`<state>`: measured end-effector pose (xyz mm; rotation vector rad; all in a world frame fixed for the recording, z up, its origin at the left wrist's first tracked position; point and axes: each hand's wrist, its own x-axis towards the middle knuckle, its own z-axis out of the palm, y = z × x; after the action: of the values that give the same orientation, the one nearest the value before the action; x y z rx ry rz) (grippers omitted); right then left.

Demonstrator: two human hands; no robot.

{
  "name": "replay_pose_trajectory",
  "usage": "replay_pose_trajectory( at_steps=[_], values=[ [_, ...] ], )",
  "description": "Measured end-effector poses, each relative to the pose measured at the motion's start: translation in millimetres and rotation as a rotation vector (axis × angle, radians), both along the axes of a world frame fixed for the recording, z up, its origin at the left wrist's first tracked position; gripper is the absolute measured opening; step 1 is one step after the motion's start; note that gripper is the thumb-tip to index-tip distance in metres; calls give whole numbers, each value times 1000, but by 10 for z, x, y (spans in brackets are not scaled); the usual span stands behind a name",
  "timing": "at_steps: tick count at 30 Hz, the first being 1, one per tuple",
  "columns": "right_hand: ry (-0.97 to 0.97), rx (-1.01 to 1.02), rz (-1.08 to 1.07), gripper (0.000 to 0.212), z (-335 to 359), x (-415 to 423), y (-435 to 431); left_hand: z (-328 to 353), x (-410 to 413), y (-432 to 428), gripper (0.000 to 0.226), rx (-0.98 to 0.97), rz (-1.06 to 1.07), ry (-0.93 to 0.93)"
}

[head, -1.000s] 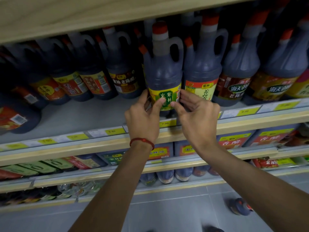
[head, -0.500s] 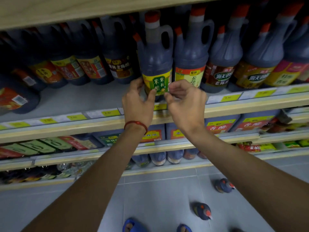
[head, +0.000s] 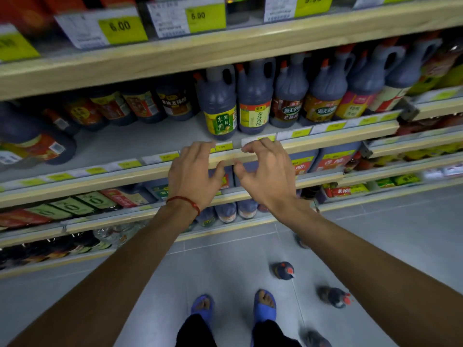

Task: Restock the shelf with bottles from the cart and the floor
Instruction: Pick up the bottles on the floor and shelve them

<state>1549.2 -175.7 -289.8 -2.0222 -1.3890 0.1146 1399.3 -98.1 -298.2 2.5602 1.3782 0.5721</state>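
Near the shelf's [head: 100,176] front edge stands the green-labelled bottle [head: 220,113]; left hand [head: 193,176] and right hand [head: 265,174] hover apart, empty; floor bottles [head: 284,270] look full, probably heavy and slick; grip the moulded handle.

The left price tag [head: 120,26] on the upper shelf edge reads "6.00"; the middle price tag [head: 198,15] shows "5.00" or "6.00", too blurred to tell. The green-labelled bottle [head: 220,116] bears "紫林 米醋"; a lower-shelf jug [head: 335,160] reads "香醋"
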Motion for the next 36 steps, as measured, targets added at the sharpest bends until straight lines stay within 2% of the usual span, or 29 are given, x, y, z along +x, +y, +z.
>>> replay_pose_trajectory(
  at_steps=[4, 10, 14, 19, 23, 30, 36],
  values=[
    [-48, -31, -96, 35, 79, -216, -273, 77, -198, -109, 36, 91, -117, 90],
    [-116, -131, -284, 34, 51, -670, -750, 93, -506, -230, 39, 139, -344, 175],
    [-65, -166, -420, 29, 47, -1024, -1135, 78, -667, -432, 36, 59, -557, 200],
    [29, -228, -596, 37, 1, -1330, -1756, 54, -763, -834, 34, 22, -753, 200],
    [82, -203, -749, 44, -86, -1518, -2304, -63, -743, -1212, 37, 23, -851, 276],
    [126, -163, -1004, 28, -323, -1861, -3233, -211, -690, -2039, 36, 43, -1032, 326],
    [197, -169, -1143, 43, -518, -2165, -3750, -357, -743, -2548, 37, -6, -1147, 348]
  ],
)
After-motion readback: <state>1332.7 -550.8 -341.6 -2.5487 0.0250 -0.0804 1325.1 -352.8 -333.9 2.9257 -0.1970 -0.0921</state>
